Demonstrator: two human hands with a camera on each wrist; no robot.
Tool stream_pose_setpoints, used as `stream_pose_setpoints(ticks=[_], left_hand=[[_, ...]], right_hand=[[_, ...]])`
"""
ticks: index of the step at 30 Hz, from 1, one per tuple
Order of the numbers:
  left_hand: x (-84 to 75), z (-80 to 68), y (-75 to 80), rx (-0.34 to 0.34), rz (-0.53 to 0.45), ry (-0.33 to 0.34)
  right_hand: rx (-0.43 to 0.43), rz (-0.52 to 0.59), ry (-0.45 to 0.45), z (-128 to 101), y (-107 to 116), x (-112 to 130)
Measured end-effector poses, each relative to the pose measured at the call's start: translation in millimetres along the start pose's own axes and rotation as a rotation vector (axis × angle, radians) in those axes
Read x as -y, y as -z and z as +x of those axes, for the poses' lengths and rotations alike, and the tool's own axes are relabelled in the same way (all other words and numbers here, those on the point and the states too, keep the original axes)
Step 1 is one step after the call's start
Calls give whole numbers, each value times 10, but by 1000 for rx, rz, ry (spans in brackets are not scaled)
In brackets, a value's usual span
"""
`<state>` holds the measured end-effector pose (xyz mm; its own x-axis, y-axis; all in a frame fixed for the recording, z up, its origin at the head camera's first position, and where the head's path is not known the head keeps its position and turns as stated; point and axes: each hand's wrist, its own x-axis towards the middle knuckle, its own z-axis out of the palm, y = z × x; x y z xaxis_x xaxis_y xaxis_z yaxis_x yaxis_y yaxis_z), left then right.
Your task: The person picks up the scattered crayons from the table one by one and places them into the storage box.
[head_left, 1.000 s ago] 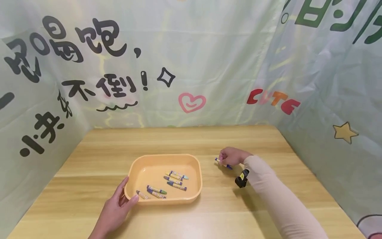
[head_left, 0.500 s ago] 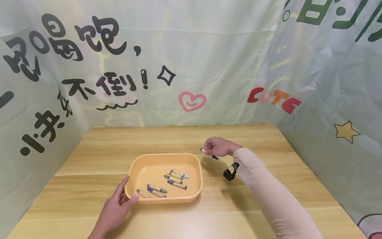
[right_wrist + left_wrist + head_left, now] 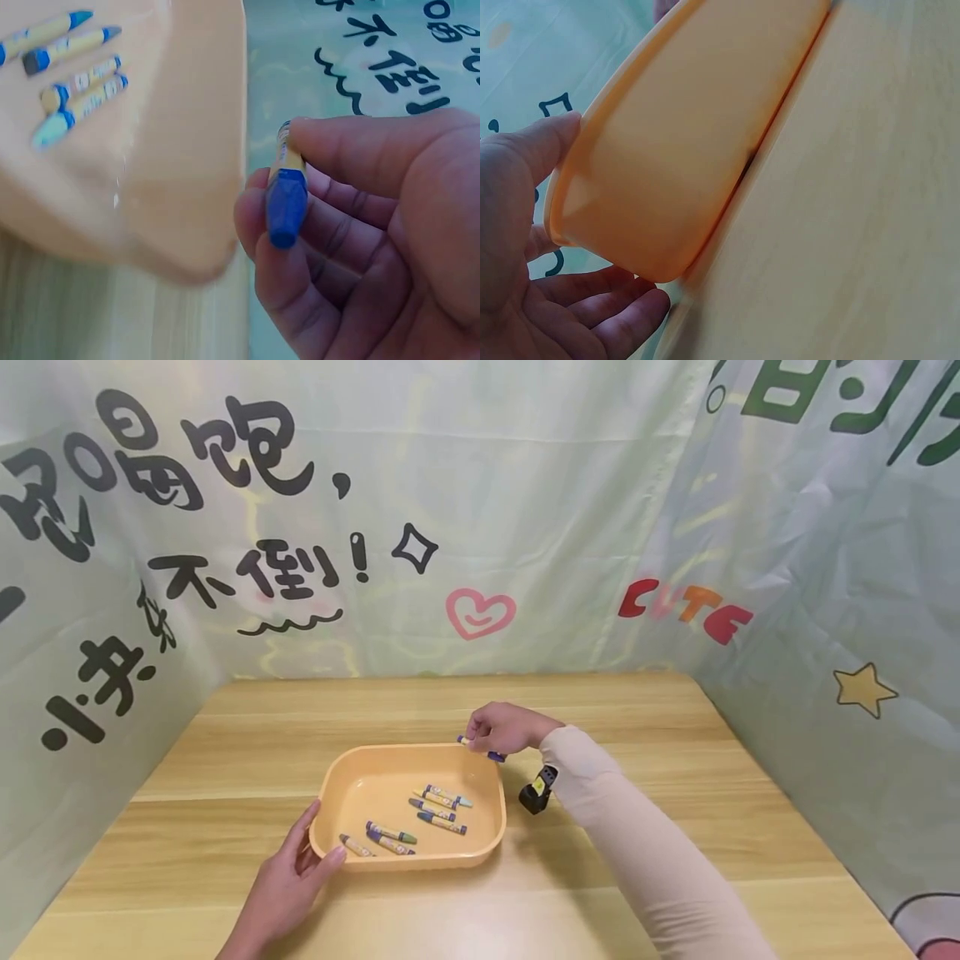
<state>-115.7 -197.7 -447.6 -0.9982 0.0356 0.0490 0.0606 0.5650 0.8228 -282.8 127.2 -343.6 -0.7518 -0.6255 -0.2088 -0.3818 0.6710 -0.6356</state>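
An orange plastic tray sits on the wooden table and holds several crayons. My left hand grips the tray's near left corner, thumb on the rim, fingers under the wall. My right hand hovers over the tray's far right corner and pinches a blue crayon with a yellow wrapper between thumb and fingers. In the right wrist view the blue crayon points down beside the tray's rim.
Printed cloth walls close in the table on the left, back and right. A small black camera is strapped to my right wrist.
My right hand has lifted the blue crayon off the table at the right and carried it left to the tray's far right corner. My left hand has kept its hold.
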Motion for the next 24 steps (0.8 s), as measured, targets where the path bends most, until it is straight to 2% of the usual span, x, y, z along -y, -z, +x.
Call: stream_pose_setpoints(ticks=[15,24], left_hand=[[1,-19,19,13,-13,22],[-6,-23,11,10,-42,19]], right_hand=[[165,86,-39,304,-392,313],[181,103,-102,427,-600,433]])
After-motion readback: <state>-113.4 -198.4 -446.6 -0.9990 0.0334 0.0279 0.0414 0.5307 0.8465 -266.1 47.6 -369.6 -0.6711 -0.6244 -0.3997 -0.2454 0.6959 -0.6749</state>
